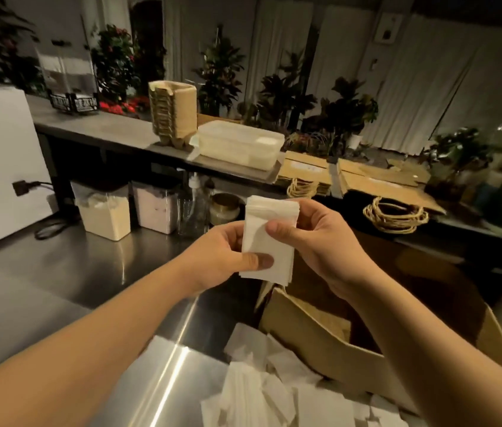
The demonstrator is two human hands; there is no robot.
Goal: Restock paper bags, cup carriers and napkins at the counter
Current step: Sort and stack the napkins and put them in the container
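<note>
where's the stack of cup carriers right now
In the head view the stack of cup carriers stands on the raised counter shelf, left of centre, right beside the clear plastic tub on its left side.

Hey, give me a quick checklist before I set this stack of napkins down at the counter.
1. Left hand grips the napkin stack, thumb on its lower front: ok.
2. Right hand holds the stack's upper edge: ok.
3. Stack squared: not ok, the lower edges fan out.
4. Black napkin holder in sight at the far end of the upper counter: ok.
5. Room inside the holder: cannot tell.
6. More napkins loose below for refilling: ok.
</note>
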